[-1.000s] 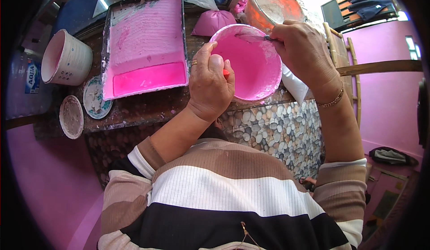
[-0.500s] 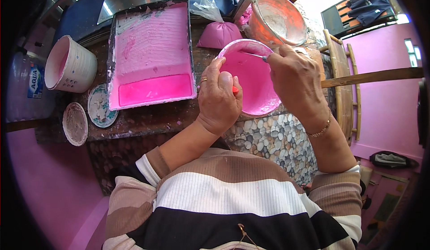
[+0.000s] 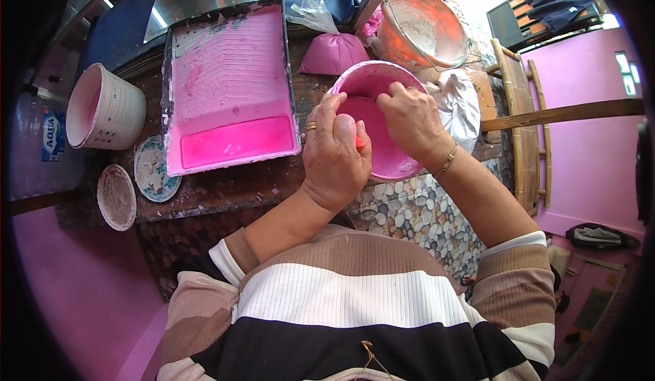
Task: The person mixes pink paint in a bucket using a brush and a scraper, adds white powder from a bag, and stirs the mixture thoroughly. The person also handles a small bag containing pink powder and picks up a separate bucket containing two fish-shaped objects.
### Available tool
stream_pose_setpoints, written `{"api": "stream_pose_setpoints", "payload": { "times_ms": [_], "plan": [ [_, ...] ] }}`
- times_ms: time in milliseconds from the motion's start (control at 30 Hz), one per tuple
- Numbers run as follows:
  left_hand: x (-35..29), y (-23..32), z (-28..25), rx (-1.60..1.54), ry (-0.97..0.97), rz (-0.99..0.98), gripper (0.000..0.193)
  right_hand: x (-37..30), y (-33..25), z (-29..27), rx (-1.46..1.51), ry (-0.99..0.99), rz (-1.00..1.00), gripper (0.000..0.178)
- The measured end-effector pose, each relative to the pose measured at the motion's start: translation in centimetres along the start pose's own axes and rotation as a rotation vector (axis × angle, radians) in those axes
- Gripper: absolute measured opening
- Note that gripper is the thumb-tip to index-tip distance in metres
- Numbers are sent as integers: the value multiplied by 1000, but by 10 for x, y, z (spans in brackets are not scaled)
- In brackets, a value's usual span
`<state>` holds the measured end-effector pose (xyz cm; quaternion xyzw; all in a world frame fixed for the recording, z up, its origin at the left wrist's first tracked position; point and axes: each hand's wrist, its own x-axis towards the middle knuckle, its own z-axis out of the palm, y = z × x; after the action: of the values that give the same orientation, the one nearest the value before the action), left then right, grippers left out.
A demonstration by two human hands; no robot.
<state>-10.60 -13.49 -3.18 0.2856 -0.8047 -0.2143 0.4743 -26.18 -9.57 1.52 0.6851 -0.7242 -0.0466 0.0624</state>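
Note:
A bucket coated inside with pink paint (image 3: 402, 166) stands tilted toward me. My left hand (image 3: 334, 149), closed, grips its left rim; a bit of something red (image 3: 359, 143) shows between the fingers, its kind hidden. My right hand (image 3: 413, 118) is closed and reaches into the bucket mouth. Its fist covers most of a thin metal tool, whose end lies near the inner wall. To the left, a paint tray (image 3: 232, 84) carries a ribbed pink slope and a pool of bright pink paint (image 3: 235, 142).
Behind the bucket sit a tied bag of pink paint (image 3: 333, 53) and an orange pail (image 3: 426, 30) with a wire handle. A white bag (image 3: 460, 108) lies to the right. At far left are a white tub (image 3: 119, 111), two lids (image 3: 157, 169) and a large water bottle (image 3: 41, 142).
My right hand has moved left and down, from above the bucket's right rim into its mouth. The white bag behind it has come into view. My left hand keeps its grip.

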Motion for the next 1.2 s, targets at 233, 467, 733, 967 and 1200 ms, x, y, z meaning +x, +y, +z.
{"api": "stream_pose_setpoints", "payload": {
  "times_ms": [233, 467, 733, 967, 1200],
  "plan": [
    [-4, -5, -5, 10, 3, -18, 12, 1, -20, -53, 32, 118, 62, 6],
    [-1, -3, -3, -26, -3, -20, 13, 7, -11, -28, 33, 1, -2, 9],
    [4, 1, -1, -45, 4, 2, 12, 6, -5, -9, 8, -63, 61, 11],
    [-3, -6, -4, -21, 6, -39, 12, 15, -24, -92, -69, -198, 140, 14],
    [-2, -5, 0, -41, 8, -11, 12, 21, -9, -54, -76, -214, 103, 18]
  ]
}}
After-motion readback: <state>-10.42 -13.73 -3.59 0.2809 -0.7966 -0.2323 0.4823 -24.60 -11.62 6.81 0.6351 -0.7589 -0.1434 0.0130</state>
